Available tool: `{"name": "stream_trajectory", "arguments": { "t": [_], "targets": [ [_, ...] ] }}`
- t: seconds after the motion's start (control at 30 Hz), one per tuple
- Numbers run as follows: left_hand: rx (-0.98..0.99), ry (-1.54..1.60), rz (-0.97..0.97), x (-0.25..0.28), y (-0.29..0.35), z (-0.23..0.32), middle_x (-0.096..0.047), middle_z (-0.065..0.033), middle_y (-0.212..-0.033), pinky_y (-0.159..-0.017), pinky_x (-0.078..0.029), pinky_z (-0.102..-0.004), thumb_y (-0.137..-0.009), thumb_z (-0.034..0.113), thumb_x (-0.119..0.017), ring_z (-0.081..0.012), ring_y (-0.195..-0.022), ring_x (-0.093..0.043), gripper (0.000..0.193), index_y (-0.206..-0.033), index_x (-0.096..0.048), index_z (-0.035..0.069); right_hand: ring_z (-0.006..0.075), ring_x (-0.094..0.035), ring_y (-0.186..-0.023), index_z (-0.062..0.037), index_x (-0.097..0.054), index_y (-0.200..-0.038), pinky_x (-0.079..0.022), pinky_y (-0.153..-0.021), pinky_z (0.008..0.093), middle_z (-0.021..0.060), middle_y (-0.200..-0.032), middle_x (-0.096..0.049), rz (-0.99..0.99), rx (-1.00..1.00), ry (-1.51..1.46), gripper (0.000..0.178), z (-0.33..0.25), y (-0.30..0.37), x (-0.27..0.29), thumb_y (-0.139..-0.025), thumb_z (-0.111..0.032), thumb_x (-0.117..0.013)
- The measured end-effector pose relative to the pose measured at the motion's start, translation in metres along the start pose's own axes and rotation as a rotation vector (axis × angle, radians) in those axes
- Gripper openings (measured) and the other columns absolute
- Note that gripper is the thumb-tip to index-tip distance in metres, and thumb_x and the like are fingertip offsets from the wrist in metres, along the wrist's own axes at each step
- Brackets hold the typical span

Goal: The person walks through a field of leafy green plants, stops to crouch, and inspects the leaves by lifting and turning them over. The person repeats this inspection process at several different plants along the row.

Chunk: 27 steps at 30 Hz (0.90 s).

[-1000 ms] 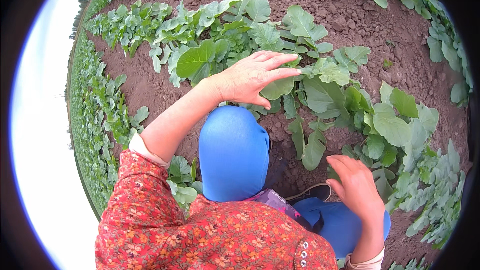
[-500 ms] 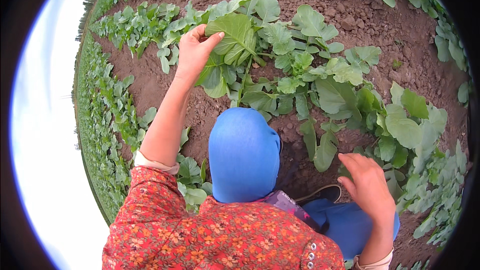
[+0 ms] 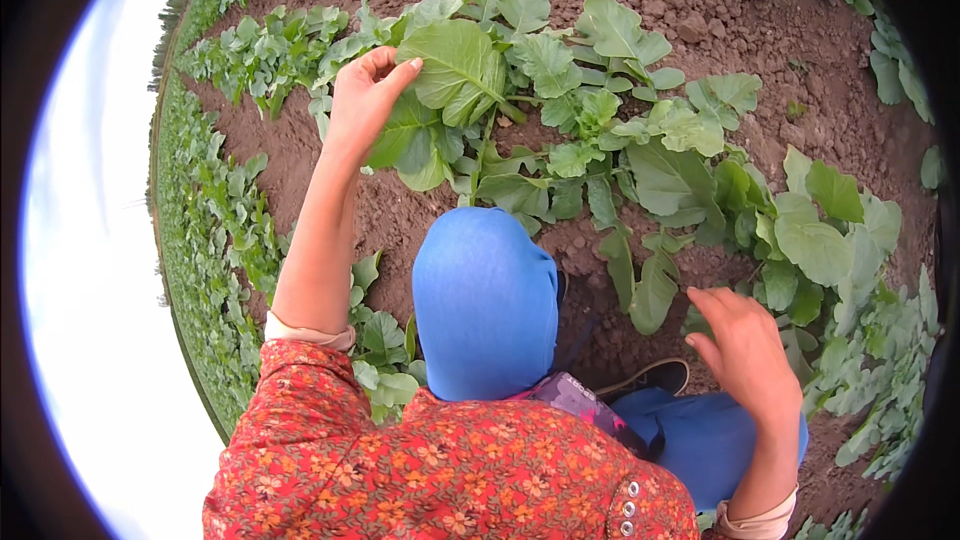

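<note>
Between the thumb and fingers of my left hand (image 3: pixel 362 100) is the edge of a broad green leaf (image 3: pixel 452 70), its pale veins and stalk facing up. That leaf belongs to a leafy plant in the crop row, and more leaves (image 3: pixel 408 135) hang just below it. Lower right, my right hand (image 3: pixel 748 355) is bent at the wrist with thumb and fingers apart and nothing in them. Its fingertips are near a drooping lobed leaf (image 3: pixel 655 292) and the row's right-hand plants (image 3: pixel 812 240); whether they touch any leaf is hard to tell.
My knee in blue cloth (image 3: pixel 485 300) rises in the middle, close to the row. A dark shoe (image 3: pixel 665 376) and a patterned purple item (image 3: pixel 575 400) lie beside it. Brown cloddy soil (image 3: pixel 400 240) surrounds the plants. Further rows (image 3: pixel 215 210) run along the left.
My left hand has shifted slightly left, and the held leaf has moved with it. My right hand sits slightly further right in the picture, still apart from the held leaf.
</note>
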<state>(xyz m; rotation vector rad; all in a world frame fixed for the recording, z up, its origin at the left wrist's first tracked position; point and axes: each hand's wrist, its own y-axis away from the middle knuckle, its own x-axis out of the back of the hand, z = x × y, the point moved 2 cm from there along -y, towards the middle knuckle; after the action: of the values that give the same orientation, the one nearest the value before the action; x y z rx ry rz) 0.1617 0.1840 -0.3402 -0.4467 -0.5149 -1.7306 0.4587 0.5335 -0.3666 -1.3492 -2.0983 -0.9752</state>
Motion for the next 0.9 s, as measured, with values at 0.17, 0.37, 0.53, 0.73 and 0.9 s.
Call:
{"name": "stream_trajectory", "arguments": {
  "t": [0.17,0.37,0.53,0.73,0.9],
  "targets": [
    [-0.121,-0.268,0.114,0.019,0.025,0.02,-0.071,-0.0025,-0.095,-0.082,-0.049,-0.0264,-0.091,0.023,-0.069,-0.009,-0.087,-0.062,0.028,-0.112,-0.07,0.004,0.0367,-0.061,-0.093,-0.0007,-0.059,-0.121,-0.049,-0.086,0.0442,0.0157,-0.106,-0.063,-0.018,-0.011,-0.001,0.049,0.003,-0.002,0.0,-0.075,-0.009,-0.076],
    [-0.136,-0.306,0.185,0.029,0.071,-0.009,-0.064,-0.0074,-0.124,-0.095,-0.047,-0.0352,-0.084,0.032,-0.073,-0.0178,-0.107,-0.06,0.06,-0.135,-0.055,0.007,0.0356,-0.061,-0.094,-0.0015,-0.059,-0.121,-0.049,-0.086,0.0439,0.0155,-0.106,-0.064,-0.028,0.003,0.008,0.049,-0.002,-0.004,0.002,-0.076,-0.01,-0.076],
    [-0.316,-0.339,0.403,-0.004,0.098,-0.036,-0.069,-0.0054,-0.09,-0.073,-0.052,-0.0271,-0.082,-0.001,-0.071,-0.0143,-0.08,-0.065,0.015,-0.096,-0.068,0.002,0.0357,-0.061,-0.096,-0.0014,-0.059,-0.12,-0.049,-0.087,0.044,0.0161,-0.106,-0.064,-0.058,-0.008,0.02,0.049,-0.001,-0.008,0.0,-0.075,-0.01,-0.076],
    [-0.624,-0.421,0.007,-0.043,0.11,-0.022,-0.069,-0.0078,-0.092,-0.072,-0.055,-0.0317,-0.072,-0.008,-0.072,-0.0225,-0.081,-0.066,0.03,-0.098,-0.071,0.007,0.0368,-0.062,-0.096,-0.0003,-0.059,-0.121,-0.049,-0.087,0.0441,0.017,-0.107,-0.064,-0.067,-0.017,0.008,0.051,-0.002,-0.008,-0.002,-0.074,-0.008,-0.076],
    [-0.609,-0.321,-0.211,-0.049,0.102,-0.03,-0.07,-0.008,-0.096,-0.076,-0.056,-0.0342,-0.075,-0.003,-0.074,-0.0248,-0.087,-0.067,0.026,-0.099,-0.072,0.007,0.0363,-0.064,-0.096,-0.0011,-0.061,-0.122,-0.051,-0.085,0.043,0.0174,-0.11,-0.065,-0.086,0.011,-0.149,0.047,-0.013,-0.019,-0.005,-0.077,-0.007,-0.074]
  ]
}}
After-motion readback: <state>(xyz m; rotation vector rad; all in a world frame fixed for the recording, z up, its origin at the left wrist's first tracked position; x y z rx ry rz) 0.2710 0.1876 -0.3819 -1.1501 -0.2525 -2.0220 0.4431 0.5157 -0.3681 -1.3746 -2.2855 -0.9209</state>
